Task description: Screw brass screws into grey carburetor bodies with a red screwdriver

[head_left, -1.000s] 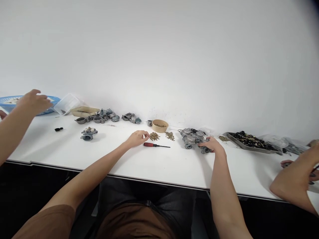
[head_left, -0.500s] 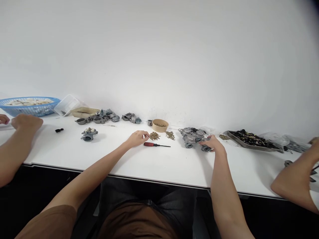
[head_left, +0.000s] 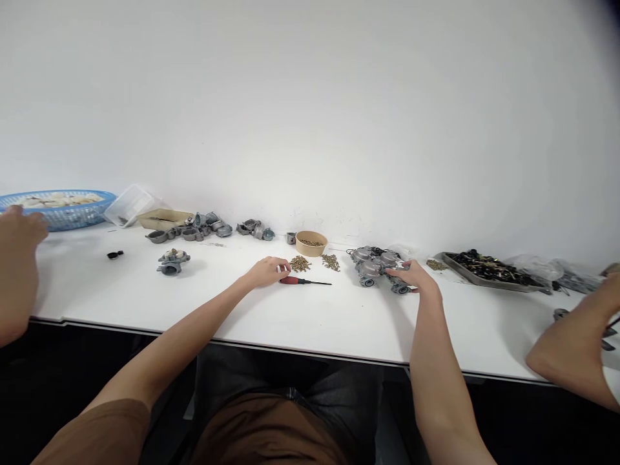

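My left hand [head_left: 267,272] rests low over the table with its fingers curved and a gap showing between thumb and fingertips. Its fingertips are beside a pile of small brass-coloured screws [head_left: 300,263], and the thumb side is close to the red handle of a screwdriver [head_left: 295,281]. Whether it touches either is unclear. On the right, my right hand [head_left: 419,279] grips a grey metal carburetor [head_left: 401,288] at the front of a cluster. The other carburetors [head_left: 371,268] stand against it, domed covers up. My palm hides part of the held one.
A paper bowl of screws [head_left: 311,250] and a second screw pile [head_left: 330,262] lie ahead. Left are a single carburetor [head_left: 170,266], metal bowls [head_left: 191,232], a blue basket [head_left: 72,219] and a co-worker's hand [head_left: 19,232]. Right are a parts tray [head_left: 475,281] and another person's arm [head_left: 576,342].
My left hand has shifted very slightly down toward the screwdriver handle. My right hand stays on the carburetor. At far left, the co-worker's arm has moved left toward the blue basket.
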Action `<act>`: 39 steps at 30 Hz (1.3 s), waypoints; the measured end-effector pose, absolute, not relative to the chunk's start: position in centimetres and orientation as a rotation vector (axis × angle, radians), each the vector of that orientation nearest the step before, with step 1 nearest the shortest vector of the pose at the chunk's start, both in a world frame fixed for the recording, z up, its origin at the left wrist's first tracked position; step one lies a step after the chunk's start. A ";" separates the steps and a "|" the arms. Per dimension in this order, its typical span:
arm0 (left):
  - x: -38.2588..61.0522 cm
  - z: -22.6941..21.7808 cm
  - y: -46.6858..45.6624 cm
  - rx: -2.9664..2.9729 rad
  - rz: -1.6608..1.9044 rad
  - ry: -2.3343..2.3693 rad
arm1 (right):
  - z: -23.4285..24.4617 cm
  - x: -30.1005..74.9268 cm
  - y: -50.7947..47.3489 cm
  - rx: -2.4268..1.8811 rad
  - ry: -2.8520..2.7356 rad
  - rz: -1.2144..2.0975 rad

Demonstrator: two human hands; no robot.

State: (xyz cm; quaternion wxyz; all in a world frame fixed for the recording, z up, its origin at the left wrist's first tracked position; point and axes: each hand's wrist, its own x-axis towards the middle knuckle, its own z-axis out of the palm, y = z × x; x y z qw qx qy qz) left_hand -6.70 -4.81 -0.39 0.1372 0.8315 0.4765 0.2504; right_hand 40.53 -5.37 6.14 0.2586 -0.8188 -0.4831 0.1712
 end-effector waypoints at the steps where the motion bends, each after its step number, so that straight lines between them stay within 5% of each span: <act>1: -6.7 -0.4 -4.8 2.407 0.690 1.382 | 6.4 40.4 -5.6 -2.213 -1.297 0.381; 8: -6.2 0.0 -5.5 2.434 0.651 1.325 | 10.6 32.8 -8.5 -1.477 -1.243 -0.434; 15: -9.0 3.4 -5.4 2.371 1.116 1.520 | 8.5 17.8 -7.7 -0.948 -2.583 -0.123; 19: -14.6 5.6 -6.7 2.087 1.410 2.082 | 3.7 14.0 -7.3 -0.919 -2.747 -0.073; 25: -23.1 3.2 -10.6 1.536 0.967 2.803 | 1.7 14.4 -7.6 -0.934 -2.725 0.078; 32: -26.1 0.9 -10.6 1.710 0.838 2.536 | 1.9 14.9 -7.5 -0.907 -2.674 0.249; 39: -17.2 0.9 -8.2 2.245 0.919 1.616 | 3.2 16.5 -7.0 -0.974 -2.768 0.572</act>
